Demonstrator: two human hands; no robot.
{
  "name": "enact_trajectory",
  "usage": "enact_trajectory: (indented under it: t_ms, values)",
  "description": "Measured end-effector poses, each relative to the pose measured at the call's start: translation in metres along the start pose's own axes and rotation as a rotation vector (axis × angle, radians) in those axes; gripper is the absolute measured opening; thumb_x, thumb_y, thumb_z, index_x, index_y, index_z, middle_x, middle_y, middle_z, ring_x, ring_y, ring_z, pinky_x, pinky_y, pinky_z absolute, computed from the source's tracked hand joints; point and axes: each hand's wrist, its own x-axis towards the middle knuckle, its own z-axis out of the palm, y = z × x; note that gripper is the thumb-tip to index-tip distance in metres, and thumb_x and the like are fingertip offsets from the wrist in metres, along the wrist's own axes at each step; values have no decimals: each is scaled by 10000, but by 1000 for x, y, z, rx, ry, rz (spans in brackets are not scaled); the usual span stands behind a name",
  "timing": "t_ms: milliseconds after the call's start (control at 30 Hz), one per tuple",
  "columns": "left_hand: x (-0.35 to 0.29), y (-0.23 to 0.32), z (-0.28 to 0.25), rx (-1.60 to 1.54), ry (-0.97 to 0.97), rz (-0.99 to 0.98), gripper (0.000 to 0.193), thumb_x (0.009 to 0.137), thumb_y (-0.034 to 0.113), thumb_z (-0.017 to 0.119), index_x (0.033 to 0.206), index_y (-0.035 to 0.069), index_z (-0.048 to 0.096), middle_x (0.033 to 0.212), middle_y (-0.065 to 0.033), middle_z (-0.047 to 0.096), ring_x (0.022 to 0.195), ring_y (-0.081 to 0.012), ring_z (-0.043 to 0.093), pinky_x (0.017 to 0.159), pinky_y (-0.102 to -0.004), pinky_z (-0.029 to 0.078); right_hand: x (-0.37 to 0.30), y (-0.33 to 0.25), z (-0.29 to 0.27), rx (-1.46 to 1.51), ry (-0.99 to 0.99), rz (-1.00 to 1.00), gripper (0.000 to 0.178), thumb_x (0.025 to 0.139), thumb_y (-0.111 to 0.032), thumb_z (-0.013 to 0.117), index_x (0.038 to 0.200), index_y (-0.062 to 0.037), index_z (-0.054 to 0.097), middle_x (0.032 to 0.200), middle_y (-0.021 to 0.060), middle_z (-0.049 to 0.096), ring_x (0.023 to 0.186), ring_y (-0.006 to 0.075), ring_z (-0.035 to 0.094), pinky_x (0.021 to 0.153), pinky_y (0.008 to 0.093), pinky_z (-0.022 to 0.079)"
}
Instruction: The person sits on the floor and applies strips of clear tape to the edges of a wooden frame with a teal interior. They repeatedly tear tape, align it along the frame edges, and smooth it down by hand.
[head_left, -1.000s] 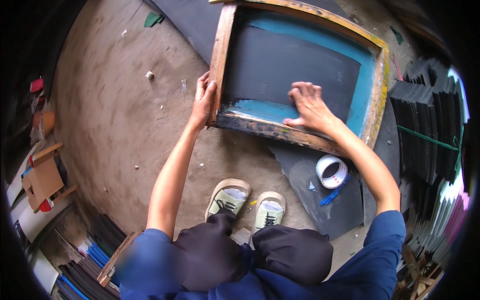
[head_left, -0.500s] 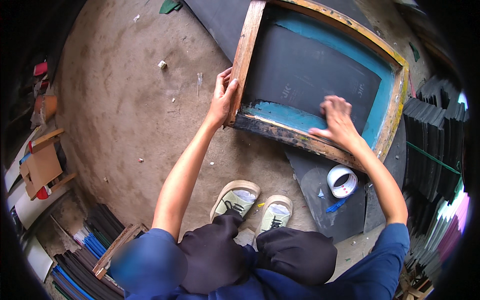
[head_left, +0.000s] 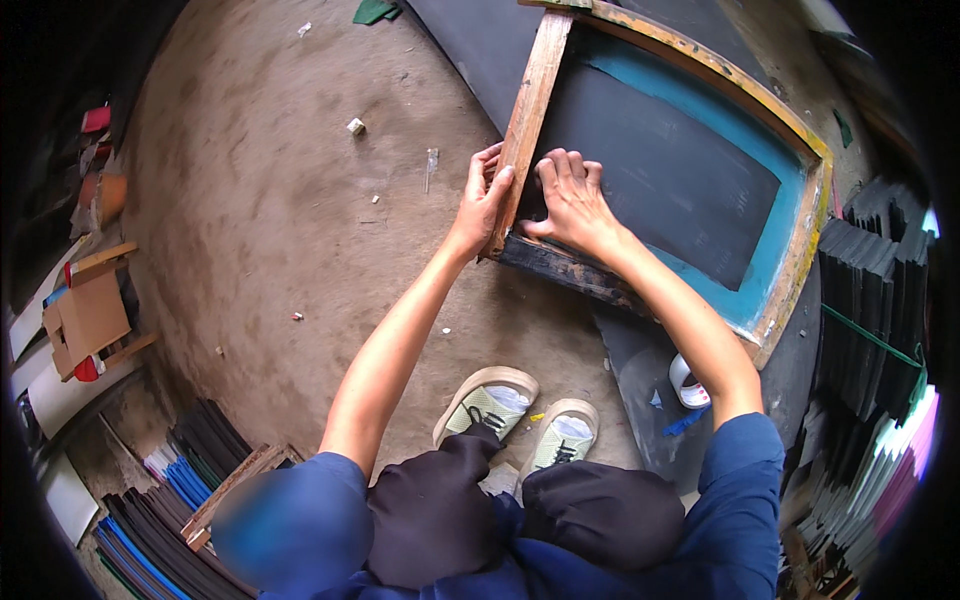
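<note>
A screen-printing frame [head_left: 535, 110] with worn wooden bars lies tilted on dark sheets at the upper right. Its mesh [head_left: 775, 215] is teal around the border, with a large dark middle where faint lettering shows. My left hand [head_left: 478, 208] grips the left wooden bar near its lower corner, thumb on the inner side and fingers around the outside. Inside the frame, my right hand [head_left: 578, 205] rests over the mesh by the same lower left corner, its fingers bent and apart and its thumb stretched toward the left bar. Nothing shows in it.
A white tape roll [head_left: 688, 383], partly behind my right forearm, sits on a dark sheet [head_left: 650, 410] beside a blue scrap. Stacked dark sheets [head_left: 860, 270] stand at the right. A cardboard box [head_left: 88, 325] is at the left, with upright sheets [head_left: 150, 520] below it.
My right hand has moved left across the mesh to the lower left corner. The left hand stays on the bar. The whole view has shifted slightly, and my forearm now covers part of the tape roll.
</note>
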Motion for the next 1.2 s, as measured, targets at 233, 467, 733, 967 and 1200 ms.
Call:
enact_trajectory:
  t_ms: [233, 467, 733, 967, 1200]
  values:
    - [0, -1, -3, 2, -5, -9, 437, 915, 263, 494, 1258, 40, 341, 1211, -117, 447, 1109, -172, 423, 968, -318, 331, -2, -1, -18, 241, -81, 132, 483, 677, -311, 692, 992, -27, 461, 991, 130, 458, 986, 283, 420, 821, 405, 327]
    - [-1, -4, -5, 33, 21, 7, 436, 909, 274, 497, 1247, 36, 357, 1193, -124, 459, 1089, -183, 441, 961, -324, 343, -86, -42, -41, 182, 3, 216, 207, 850, -182, 531, 808, 11, 593, 847, 148, 555, 879, 276, 508, 758, 356, 461]
    - [0, -1, -1, 262, 94, 127, 392, 886, 221, 512, 1206, 16, 417, 1153, -150, 464, 1078, -227, 460, 944, -335, 356, -33, -79, -8, 221, 138, 199, 135, 812, -108, 540, 768, 12, 586, 820, 147, 549, 848, 277, 511, 765, 356, 442]
    - [-14, 31, 5, 822, -124, 749, 365, 813, 229, 548, 1132, 58, 497, 1079, -96, 522, 1049, -230, 493, 994, -387, 246, -62, -62, -16, 91, 195, 183, 142, 773, -188, 601, 734, -52, 591, 790, 68, 569, 807, 201, 550, 664, 318, 469]
    - [-14, 41, 5, 1184, -849, 855, 363, 762, 414, 630, 994, 136, 602, 882, -26, 572, 950, -190, 539, 993, -401, 298, -178, 22, -77, -18, 105, 273, 151, 817, -150, 570, 738, -23, 584, 743, 91, 567, 741, 226, 569, 632, 340, 495]
